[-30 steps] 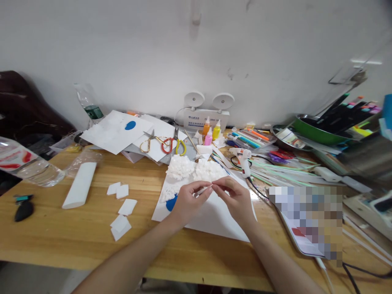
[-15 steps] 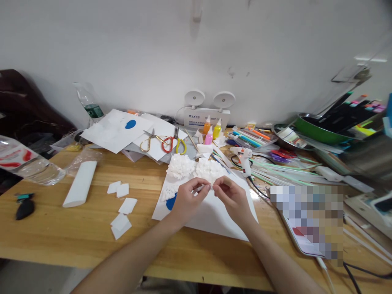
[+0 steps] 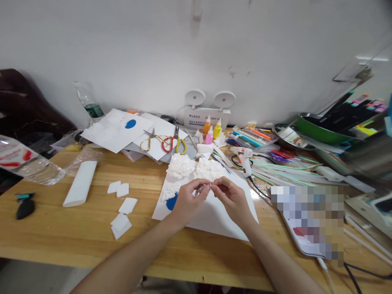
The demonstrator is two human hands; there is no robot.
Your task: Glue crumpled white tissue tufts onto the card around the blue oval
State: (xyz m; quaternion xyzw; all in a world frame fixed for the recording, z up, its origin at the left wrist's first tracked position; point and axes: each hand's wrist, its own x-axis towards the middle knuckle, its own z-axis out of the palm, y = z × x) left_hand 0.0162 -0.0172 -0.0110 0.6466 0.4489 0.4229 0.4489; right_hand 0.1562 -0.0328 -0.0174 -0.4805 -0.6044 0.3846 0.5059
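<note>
Hands [image 3: 189, 201] drawn closer together, both pinching small white piece [image 3: 200, 189], above white paper [image 3: 214, 222]

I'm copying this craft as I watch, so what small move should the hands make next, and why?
Perhaps a gentle twist of the small white piece: the fingertips of the left hand and right hand meet at it above the white sheet, so both hands seem placed to shape it. Its exact form is too small to tell.

Small, thin white piece [image 3: 200, 189]: pinched at the fingertips, between left hand [image 3: 189, 200] and right hand [image 3: 232, 197]; largely covered, exact shape indistinct.
</note>
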